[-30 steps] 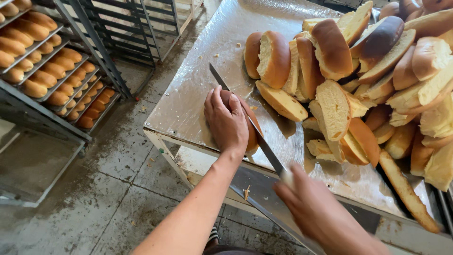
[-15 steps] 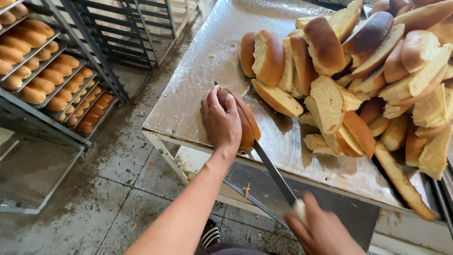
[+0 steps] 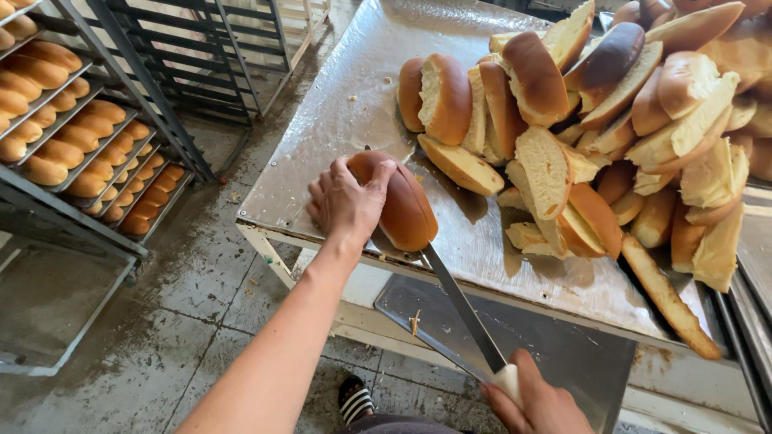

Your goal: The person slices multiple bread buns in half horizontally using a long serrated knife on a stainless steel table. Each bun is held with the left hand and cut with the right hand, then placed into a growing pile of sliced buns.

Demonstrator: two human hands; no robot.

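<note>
On my far left I see a rack (image 3: 121,153) with trays of whole rolls (image 3: 60,153); I count three trays with bread showing, and far too many rolls to number, since they run off the edge. They lie in tidy rows, I judge, so each stays uncrushed.

Next comes my left hand (image 3: 346,205), palm down and fingers curled over the near end of one brown loaf (image 3: 398,201), pressing it onto the metal table (image 3: 338,120) close to its front edge. I take that grip to be there to stop the loaf rolling while the blade works through it.

One long knife (image 3: 462,309) runs from under the loaf back towards me, its blade flat and level with the tabletop, which suits a lengthwise split. My right hand (image 3: 539,402) is closed tight round the pale handle at the bottom of the view.

To the right sits a heap of cut halves (image 3: 611,145), pale crumb showing, pushed clear of the cutting spot; they overlap too much for me to count.
</note>
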